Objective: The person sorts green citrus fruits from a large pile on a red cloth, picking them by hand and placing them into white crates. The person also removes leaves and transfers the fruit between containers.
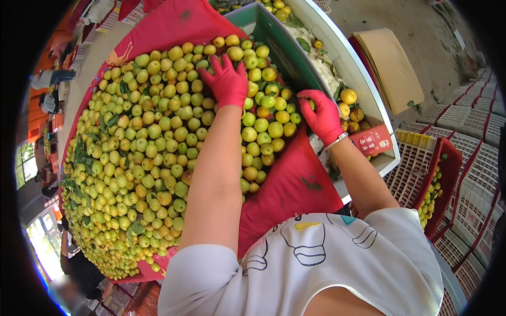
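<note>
A large heap of yellow-green round fruit (158,130), perhaps jujubes or plums, lies on red cloth (276,197) before me. My left hand (228,81), in a red glove, rests on the fruit near the heap's far part, fingers spread; whether anything is under the palm is hidden. My right hand (321,114), gloved in red too, is at the heap's right edge beside a green crate (272,47). Its fingers curl around a green fruit (312,104), partly hidden by the glove.
A white tub (379,102) at the right holds yellow fruit, leaves and a red box (371,140). Beyond it lie flattened cardboard sheets (389,67). Stacked white plastic crates (474,166) stand at the far right. A person in black (81,268) is at the lower left.
</note>
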The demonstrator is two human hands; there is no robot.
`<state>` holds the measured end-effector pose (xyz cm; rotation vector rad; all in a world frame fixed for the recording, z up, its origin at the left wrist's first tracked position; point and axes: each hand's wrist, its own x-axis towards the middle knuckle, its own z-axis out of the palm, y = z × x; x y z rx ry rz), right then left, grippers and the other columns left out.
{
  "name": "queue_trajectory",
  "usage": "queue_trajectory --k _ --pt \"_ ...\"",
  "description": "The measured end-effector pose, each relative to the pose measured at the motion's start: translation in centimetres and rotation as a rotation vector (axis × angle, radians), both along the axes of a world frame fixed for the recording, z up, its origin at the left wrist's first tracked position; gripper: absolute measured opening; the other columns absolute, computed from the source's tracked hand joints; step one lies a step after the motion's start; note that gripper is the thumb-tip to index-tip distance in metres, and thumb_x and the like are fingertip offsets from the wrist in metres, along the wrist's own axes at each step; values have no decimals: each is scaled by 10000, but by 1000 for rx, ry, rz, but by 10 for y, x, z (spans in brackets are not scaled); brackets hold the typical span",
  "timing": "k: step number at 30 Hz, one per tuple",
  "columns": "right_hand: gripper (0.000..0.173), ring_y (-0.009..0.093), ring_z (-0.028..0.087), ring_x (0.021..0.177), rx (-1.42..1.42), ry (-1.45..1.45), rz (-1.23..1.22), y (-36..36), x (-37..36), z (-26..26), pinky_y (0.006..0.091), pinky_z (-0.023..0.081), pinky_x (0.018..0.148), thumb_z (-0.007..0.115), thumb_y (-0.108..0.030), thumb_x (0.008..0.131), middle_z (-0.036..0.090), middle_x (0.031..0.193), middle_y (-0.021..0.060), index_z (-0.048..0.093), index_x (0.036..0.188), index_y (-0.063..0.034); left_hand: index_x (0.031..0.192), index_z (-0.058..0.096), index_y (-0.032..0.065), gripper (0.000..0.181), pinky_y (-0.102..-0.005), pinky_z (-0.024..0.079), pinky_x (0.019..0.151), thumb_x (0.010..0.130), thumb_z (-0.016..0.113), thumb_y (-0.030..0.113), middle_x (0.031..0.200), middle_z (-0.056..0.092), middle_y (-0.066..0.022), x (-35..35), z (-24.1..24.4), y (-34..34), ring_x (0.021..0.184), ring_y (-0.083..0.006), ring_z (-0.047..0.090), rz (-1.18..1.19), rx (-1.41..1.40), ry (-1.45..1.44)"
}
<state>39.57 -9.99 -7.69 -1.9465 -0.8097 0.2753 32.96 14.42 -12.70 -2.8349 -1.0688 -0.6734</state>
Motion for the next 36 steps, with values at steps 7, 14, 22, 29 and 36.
queue_trajectory --k 7,14,22,29,36 --pt "187 329 624 885 -89 139 -24 5 7 -4 370 499 775 578 -188 832 645 955 149 651 990 -117 1342 404 4 660 -431 303 1067 855 626 391 1403 315 -301 15 58 -7 1335 -423 270 -426 -690 -330" --pt "295 225 621 795 60 185 -19 -4 11 -12 301 503 736 571 -55 744 632 949 92 636 1028 -101 1333 388 48 876 -606 279 1004 688 722 538 1367 328 -291 -128 71 -72 1236 -503 323 -265 -349 179" --pt "272 238 621 808 -7 136 -30 1 7 -9 315 503 737 597 -77 755 632 973 88 638 1022 -105 1345 385 82 844 -625 166 1057 677 732 462 1420 322 -130 -90 64 -137 1257 -521 215 -216 -351 269" --pt "276 259 619 811 -67 81 -23 6 6 -6 318 504 741 570 -72 759 628 992 117 637 1027 -76 1342 403 113 731 -588 162 1084 712 690 348 1421 336 -147 -2 11 -134 1306 -479 232 -180 -367 69" --pt "273 261 627 853 4 98 -24 1 8 -8 314 503 757 563 -76 772 636 987 121 635 1035 -72 1087 568 61 418 -488 366 952 730 715 222 1163 522 -188 -37 49 -29 1097 -373 472 -422 -550 -264"
